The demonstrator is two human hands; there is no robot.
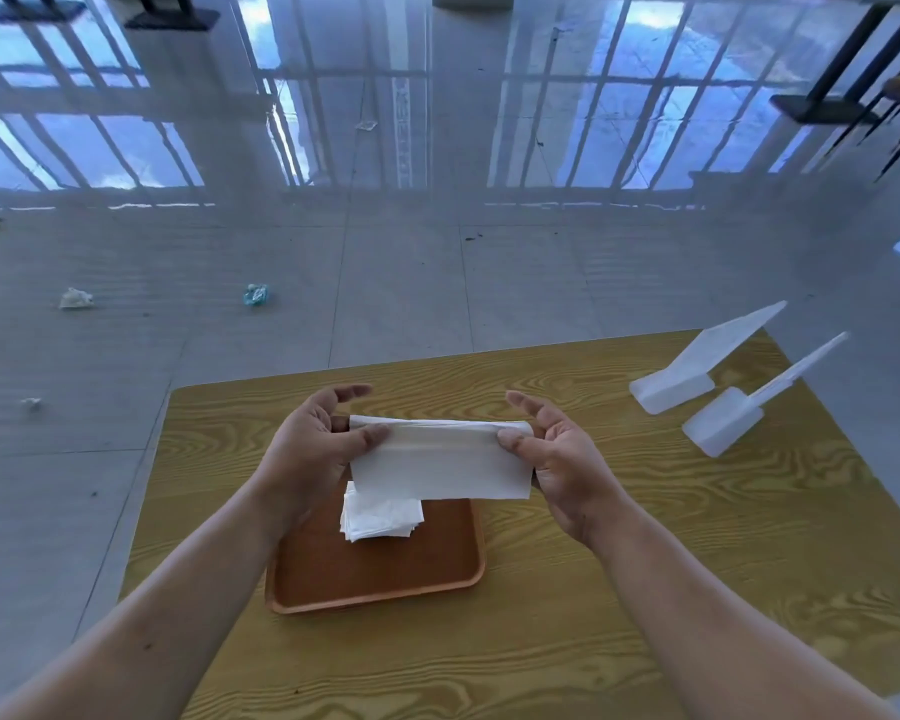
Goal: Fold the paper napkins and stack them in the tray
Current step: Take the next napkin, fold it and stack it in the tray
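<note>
A white paper napkin point(440, 459), folded into a long strip, hangs in the air above the tray. My left hand point(315, 444) pinches its left end between thumb and fingers. My right hand point(557, 454) pinches its right end the same way. Below it lies a brown wooden tray point(385, 579) on the table. A small stack of folded white napkins point(383, 517) rests in the tray's far left part, its far edge hidden behind the held napkin.
The yellow wood-grain table point(619, 589) ends just beyond my hands. Two white plastic stands point(697, 371) point(749, 413) sit at its far right corner. Crumpled scraps point(76, 298) point(255, 294) lie on the shiny tiled floor beyond.
</note>
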